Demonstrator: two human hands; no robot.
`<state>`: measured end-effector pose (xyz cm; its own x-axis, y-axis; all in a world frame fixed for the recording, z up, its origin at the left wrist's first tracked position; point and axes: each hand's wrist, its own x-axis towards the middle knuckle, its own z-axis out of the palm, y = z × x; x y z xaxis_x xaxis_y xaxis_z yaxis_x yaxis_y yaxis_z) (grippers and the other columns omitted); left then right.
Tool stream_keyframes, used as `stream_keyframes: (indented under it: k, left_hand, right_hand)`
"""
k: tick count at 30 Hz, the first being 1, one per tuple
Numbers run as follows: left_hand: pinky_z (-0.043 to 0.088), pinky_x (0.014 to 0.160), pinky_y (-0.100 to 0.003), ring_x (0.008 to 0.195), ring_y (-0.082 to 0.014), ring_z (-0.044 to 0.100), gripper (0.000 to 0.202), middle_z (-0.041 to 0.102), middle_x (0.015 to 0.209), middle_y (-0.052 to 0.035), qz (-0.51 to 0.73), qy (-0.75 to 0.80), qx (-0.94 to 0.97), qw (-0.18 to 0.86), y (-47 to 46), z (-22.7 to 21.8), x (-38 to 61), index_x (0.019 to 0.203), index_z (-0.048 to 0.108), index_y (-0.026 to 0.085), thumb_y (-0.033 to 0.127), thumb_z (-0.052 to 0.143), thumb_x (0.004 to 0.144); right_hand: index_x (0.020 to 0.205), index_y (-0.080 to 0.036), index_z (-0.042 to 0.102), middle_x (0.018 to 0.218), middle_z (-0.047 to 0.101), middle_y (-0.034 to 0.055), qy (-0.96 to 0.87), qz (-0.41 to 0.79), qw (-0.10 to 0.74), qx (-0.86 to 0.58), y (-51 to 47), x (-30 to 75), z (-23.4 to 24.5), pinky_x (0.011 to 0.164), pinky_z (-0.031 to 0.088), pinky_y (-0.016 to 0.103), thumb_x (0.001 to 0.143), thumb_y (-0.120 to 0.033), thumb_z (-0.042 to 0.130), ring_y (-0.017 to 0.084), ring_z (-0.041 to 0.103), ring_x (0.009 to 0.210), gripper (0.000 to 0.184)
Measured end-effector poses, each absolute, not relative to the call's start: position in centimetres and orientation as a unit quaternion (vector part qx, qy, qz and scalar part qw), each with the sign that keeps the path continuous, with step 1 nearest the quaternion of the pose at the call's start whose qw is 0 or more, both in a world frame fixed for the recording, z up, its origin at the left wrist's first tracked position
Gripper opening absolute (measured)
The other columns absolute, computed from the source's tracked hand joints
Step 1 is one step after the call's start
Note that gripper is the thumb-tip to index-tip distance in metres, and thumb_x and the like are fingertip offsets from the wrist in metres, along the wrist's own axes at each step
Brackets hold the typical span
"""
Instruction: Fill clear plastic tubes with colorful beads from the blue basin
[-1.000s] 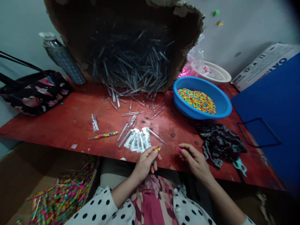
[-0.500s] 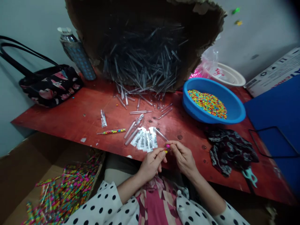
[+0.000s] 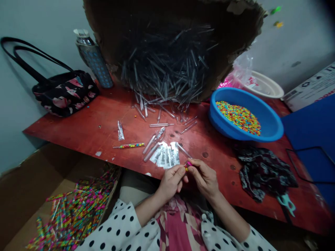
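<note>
Close together over the table's front edge, my two hands meet at a small candy-filled tube point(image 3: 186, 168), mostly hidden by fingers. My left hand point(image 3: 170, 181) is closed around it, with a bit of yellow showing at the fingertips. A pink cap point(image 3: 188, 163) is pinched by my right hand point(image 3: 206, 177) at the tube's end. Just beyond lie a fan of silver sachets point(image 3: 167, 156) and several clear plastic tubes point(image 3: 151, 150). Left of these is a filled candy tube point(image 3: 129, 145), with a single sachet point(image 3: 120, 131) behind it.
A torn cardboard box point(image 3: 104, 21) of clear tubes stands at the back. At right are a blue basin point(image 3: 272, 122) of colourful candies, a dark cloth point(image 3: 264, 170) and scissors point(image 3: 288, 204). A handbag point(image 3: 65, 96) and bottle point(image 3: 98, 66) stand left, above a carton point(image 3: 34, 177) of filled tubes.
The view has shifted slightly, so the scene sits further right. My right fingers have moved a little around the pink cap, which now looks tilted against the tube.
</note>
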<state>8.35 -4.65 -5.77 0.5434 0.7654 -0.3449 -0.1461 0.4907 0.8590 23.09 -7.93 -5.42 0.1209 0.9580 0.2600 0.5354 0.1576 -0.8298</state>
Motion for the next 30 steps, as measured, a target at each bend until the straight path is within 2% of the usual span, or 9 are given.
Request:
stream_keyframes:
  k: [5,8,11,14,16,18,20,26,30]
  left_hand:
    - [0.021,0.031,-0.015,0.031,-0.0013,0.037,0.039,0.058,0.064,0.0014,0.302,0.384,0.396,0.777,-4.5,-5.6,8.1,0.087,0.058,0.014,0.052,0.049,0.082]
    - [0.023,0.031,-0.016,0.031,-0.0017,0.036,0.04,0.058,0.063,0.0009,0.306,0.43,0.425,0.736,-4.3,-4.7,5.6,0.08,0.06,0.014,0.053,0.048,0.082]
    - [0.03,0.033,-0.017,0.037,-0.0052,0.043,0.041,0.061,0.067,-0.0006,0.361,0.525,0.425,0.643,-4.6,-4.2,0.1,0.093,0.063,0.015,0.052,0.051,0.08]
    - [0.04,0.04,-0.02,0.047,-0.0111,0.053,0.046,0.064,0.072,-0.002,0.411,0.657,0.403,0.486,-5.7,-4.8,-7.3,0.109,0.062,0.017,0.05,0.053,0.079]
    - [0.051,0.063,-0.028,0.069,-0.0193,0.064,0.044,0.069,0.078,-0.0048,0.387,0.735,0.411,0.376,-6.8,-5.8,-11.8,0.11,0.064,0.019,0.049,0.054,0.079]
    - [0.044,0.091,-0.038,0.103,-0.0264,0.059,0.042,0.069,0.104,-0.007,0.348,0.768,0.445,0.3,-7.8,-6.8,-15.0,0.11,0.065,0.023,0.047,0.057,0.077]
    - [0.035,0.101,-0.042,0.116,-0.0281,0.052,0.041,0.063,0.118,-0.0072,0.327,0.783,0.46,0.261,-8.3,-7.6,-16.4,0.11,0.065,0.024,0.046,0.057,0.077]
    - [0.042,0.093,-0.037,0.103,-0.0239,0.059,0.034,0.066,0.111,-0.0075,0.394,0.735,0.496,0.242,-6.4,-6.7,-13.7,0.109,0.064,0.022,0.04,0.053,0.082]
    - [0.044,0.087,-0.03,0.095,-0.0208,0.061,0.024,0.067,0.102,-0.0052,0.438,0.683,0.542,0.221,-4.6,-5.2,-11.6,0.103,0.067,0.024,0.031,0.055,0.083]
  right_hand:
    - [0.111,-0.023,0.061,0.099,0.068,0.0053,-0.618,0.255,0.426,-0.609,-7.4,22.4,-5.3,0.078,0.05,0.029,0.086,-0.028,0.053,0.018,0.064,0.087,0.027]
    - [0.126,-0.025,0.052,0.106,0.067,0.0046,-0.627,0.339,0.395,-0.579,-6.6,21.2,-4.5,0.078,0.052,0.029,0.086,-0.032,0.053,0.019,0.065,0.089,0.041]
    - [0.133,-0.025,0.043,0.104,0.068,0.0052,-0.645,0.4,0.368,-0.537,-5.2,19.7,-3.4,0.076,0.053,0.03,0.087,-0.032,0.05,0.019,0.066,0.089,0.047]
    - [0.12,-0.024,0.056,0.1,0.069,0.0054,-0.703,0.369,0.341,-0.503,-3.0,18.2,-2.7,0.077,0.052,0.031,0.088,-0.03,0.048,0.019,0.065,0.088,0.033]
    - [0.111,-0.024,0.06,0.098,0.069,0.0054,-0.741,0.341,0.33,-0.476,-1.4,17.0,-2.6,0.077,0.051,0.03,0.088,-0.029,0.047,0.019,0.065,0.088,0.027]
    - [0.108,-0.022,0.061,0.095,0.07,0.0051,-0.769,0.327,0.311,-0.452,0.3,15.7,-2.7,0.075,0.049,0.029,0.089,-0.028,0.046,0.019,0.065,0.084,0.026]
    - [0.106,-0.021,0.061,0.091,0.07,0.0047,-0.79,0.314,0.281,-0.446,2.2,14.2,-2.9,0.072,0.048,0.028,0.089,-0.027,0.045,0.018,0.065,0.081,0.025]
    - [0.102,-0.021,0.063,0.095,0.069,0.0051,-0.823,0.236,0.161,-0.49,6.9,9.8,-2.5,0.073,0.043,0.026,0.09,-0.026,0.044,0.019,0.064,0.085,0.023]
    - [0.098,-0.02,0.064,0.099,0.065,0.0085,-0.847,0.16,0.045,-0.505,7.4,8.0,-2.2,0.067,0.041,0.028,0.085,-0.03,0.052,0.022,0.061,0.088,0.021]
